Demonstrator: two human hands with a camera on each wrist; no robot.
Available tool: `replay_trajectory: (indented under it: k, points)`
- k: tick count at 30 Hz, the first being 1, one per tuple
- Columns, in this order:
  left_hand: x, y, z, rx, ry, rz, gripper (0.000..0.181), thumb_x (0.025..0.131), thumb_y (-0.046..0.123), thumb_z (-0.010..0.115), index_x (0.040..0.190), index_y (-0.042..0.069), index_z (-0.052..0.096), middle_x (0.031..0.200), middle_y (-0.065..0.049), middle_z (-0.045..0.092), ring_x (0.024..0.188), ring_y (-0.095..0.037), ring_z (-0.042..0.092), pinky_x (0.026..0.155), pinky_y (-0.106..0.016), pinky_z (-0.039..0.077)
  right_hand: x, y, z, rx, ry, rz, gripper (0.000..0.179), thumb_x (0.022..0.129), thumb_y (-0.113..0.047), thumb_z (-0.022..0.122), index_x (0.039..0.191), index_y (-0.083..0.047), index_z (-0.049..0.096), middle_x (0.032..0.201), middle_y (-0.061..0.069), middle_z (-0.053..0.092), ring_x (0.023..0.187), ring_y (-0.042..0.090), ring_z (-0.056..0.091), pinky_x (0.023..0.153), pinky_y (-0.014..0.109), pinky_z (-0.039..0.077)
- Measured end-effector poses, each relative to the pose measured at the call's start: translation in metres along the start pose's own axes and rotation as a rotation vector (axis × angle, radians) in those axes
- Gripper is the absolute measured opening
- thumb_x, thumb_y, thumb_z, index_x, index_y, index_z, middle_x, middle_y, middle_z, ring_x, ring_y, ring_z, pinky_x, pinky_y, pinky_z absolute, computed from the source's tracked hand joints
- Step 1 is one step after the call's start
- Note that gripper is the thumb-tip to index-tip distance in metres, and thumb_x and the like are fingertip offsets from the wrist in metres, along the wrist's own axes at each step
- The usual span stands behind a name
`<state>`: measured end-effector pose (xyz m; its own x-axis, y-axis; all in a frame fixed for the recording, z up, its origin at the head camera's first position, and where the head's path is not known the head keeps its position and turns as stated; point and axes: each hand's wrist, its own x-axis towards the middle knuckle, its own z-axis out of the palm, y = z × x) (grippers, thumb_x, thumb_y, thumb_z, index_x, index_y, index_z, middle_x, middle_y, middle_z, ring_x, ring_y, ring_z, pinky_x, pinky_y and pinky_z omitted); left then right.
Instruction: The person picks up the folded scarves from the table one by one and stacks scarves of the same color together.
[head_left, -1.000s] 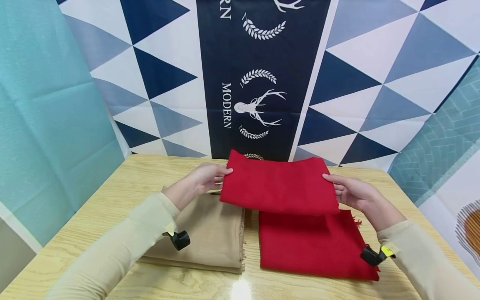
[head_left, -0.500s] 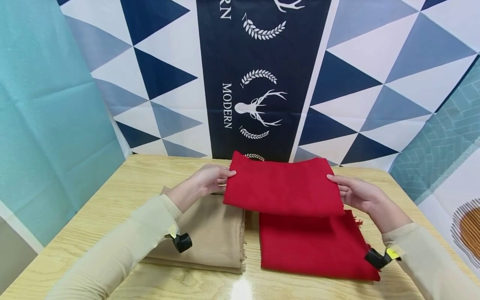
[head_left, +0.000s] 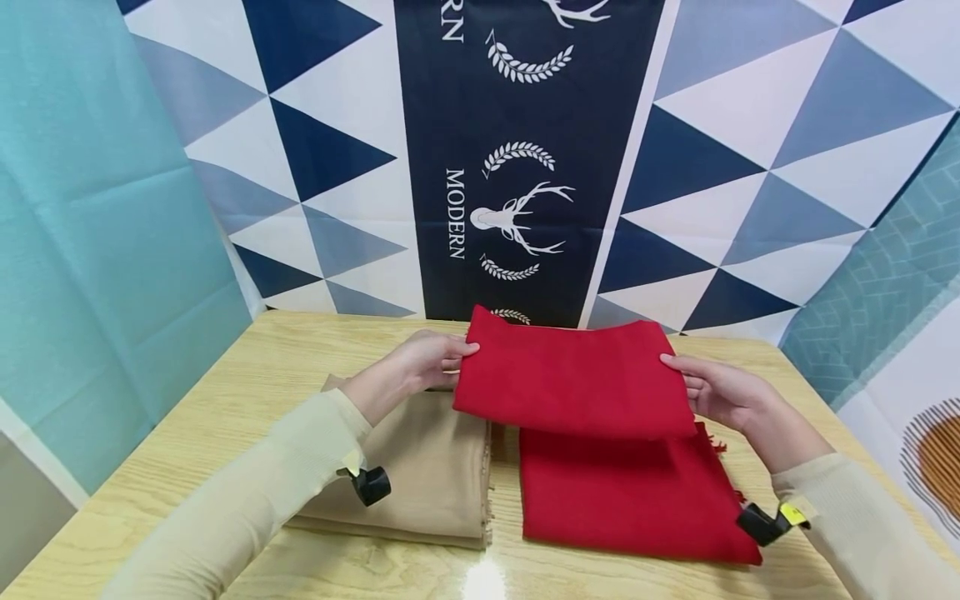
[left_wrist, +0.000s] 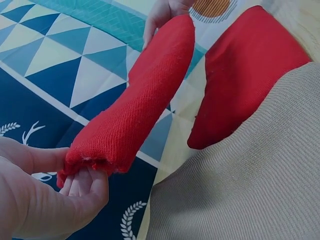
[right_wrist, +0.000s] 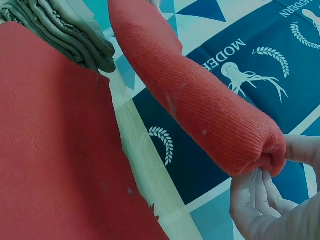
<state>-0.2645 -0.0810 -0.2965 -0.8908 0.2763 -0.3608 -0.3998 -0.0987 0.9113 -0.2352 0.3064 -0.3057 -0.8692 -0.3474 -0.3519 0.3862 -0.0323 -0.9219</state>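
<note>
Between both hands a folded red scarf [head_left: 573, 379] is held up over the table, its near edge overlapping a second folded red scarf [head_left: 630, 500] in the head view. My left hand [head_left: 423, 362] pinches its left end, thumb on top and fingers beneath. At the right end my right hand [head_left: 723, 392] grips it the same way. The left wrist view shows the layered end of the held scarf [left_wrist: 135, 105] between thumb and fingers. In the right wrist view its other end [right_wrist: 200, 100] is rolled over at the fingers.
A folded beige scarf stack [head_left: 420, 475] with a fringed right edge lies left of the lower red scarf on the wooden table [head_left: 277, 342]. Behind the table hangs a patterned cloth [head_left: 517, 208]; a teal cloth [head_left: 112, 225] hangs at the left.
Both hands have shifted slightly to the right and a little nearer with the held red scarf. The lower red scarf and the beige stack lie as before.
</note>
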Motion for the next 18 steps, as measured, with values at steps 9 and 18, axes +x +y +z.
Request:
replay_trajectory:
  k: [9,18]
  points:
    - [-0.0004,0.0039,0.0048,0.061,0.0,0.028,0.036,0.094,0.008,0.055,0.129,-0.005,0.054,0.076,0.003,0.063,0.073,-0.009,0.059,0.067,-0.023,0.052,-0.0024,0.0004,-0.0028,0.032,0.011,-0.011,0.023,0.101,-0.029,0.046,0.094,-0.026,0.068,0.09,-0.009,0.072,0.083,0.007,0.069,0.078,0.022,0.057]
    - [0.0011,-0.0005,0.0094,0.024,0.017,0.013,0.032,0.093,0.005,0.056,0.124,-0.005,0.057,0.073,0.003,0.063,0.07,-0.009,0.058,0.063,-0.024,0.053,-0.0058,0.002,-0.0048,0.053,0.013,-0.005,0.026,0.101,-0.028,0.045,0.092,-0.025,0.069,0.089,-0.008,0.073,0.081,0.007,0.07,0.077,0.023,0.058]
